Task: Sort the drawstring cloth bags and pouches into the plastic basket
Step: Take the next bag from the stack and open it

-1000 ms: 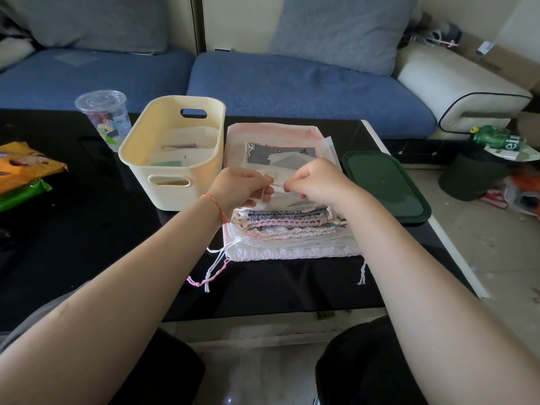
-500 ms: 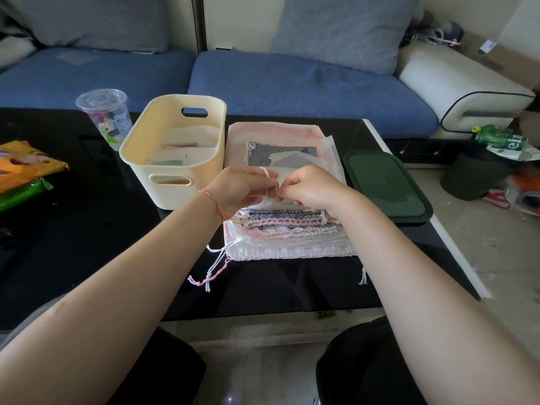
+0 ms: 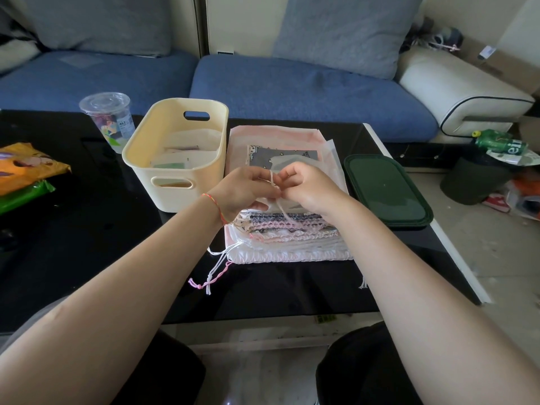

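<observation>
Blue sofa cushions run along the far side of a black glass table [image 3: 87,229], and the person sits close to it with both arms reaching forward. On the table stands a cream basket [image 3: 175,159], and just beside it, to the right, lies a stack of bags [image 3: 286,232], flat and layered, with ruffled drawstring tops facing the sitter and loose cords trailing off the near left corner. The left hand [image 3: 248,191] and the right hand [image 3: 309,188] meet above the middle of the stack, fingers curled, each pinching a pale cord [image 3: 276,191] that seems to belong to the thin white pouch [image 3: 309,162] on top; the two hands are nearly touching. It looks to me like the cord is being tied or tidied before that pouch goes over. A few flat pieces already lie in the bottom of the basket, though I can't make out how many. I'd judge the job is early to midway: most of the bags are still in the pile, and the basket has plenty of room. A green lid [image 3: 385,188] sits to the right of the stack, a plastic cup [image 3: 109,121] behind the basket to the left, and snack packets [image 3: 26,171] at the far left edge.
</observation>
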Available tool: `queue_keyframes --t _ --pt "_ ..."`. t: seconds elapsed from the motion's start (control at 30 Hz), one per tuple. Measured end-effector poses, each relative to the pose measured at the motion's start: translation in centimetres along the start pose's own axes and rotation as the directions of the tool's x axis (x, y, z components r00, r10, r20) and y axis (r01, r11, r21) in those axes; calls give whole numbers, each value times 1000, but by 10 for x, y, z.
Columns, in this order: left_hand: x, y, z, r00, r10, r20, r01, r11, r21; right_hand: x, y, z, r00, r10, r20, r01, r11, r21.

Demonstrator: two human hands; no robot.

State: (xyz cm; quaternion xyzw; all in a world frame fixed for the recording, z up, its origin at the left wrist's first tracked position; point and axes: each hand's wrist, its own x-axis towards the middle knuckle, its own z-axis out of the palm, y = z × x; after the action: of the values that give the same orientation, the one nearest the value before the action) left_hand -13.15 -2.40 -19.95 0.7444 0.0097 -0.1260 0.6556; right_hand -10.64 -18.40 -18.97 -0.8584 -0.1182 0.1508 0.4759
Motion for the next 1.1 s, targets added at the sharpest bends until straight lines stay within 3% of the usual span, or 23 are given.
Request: queue_keyframes --t 0.27,0.4,0.63,0.73,1.1 --pt "3 -2 -5 998 23 -54 -17 993 115 -1 0 0 1000 -9 14 9 1000 -1" --pt "10 -11 0 942 212 -259 -124 940 317 1 -1 0 1000 -9 -28 9 1000 -6" --pt "11 -22 10 836 458 -302 -231 793 563 9 6 2 994 79 -77 -73 994 75" --pt "12 -24 12 826 471 -309 -254 802 541 9 8 0 990 129 -49 -123 986 110" --pt "6 -19 10 889 342 -304 -247 918 310 6 11 -3 989 140 41 -144 983 115"
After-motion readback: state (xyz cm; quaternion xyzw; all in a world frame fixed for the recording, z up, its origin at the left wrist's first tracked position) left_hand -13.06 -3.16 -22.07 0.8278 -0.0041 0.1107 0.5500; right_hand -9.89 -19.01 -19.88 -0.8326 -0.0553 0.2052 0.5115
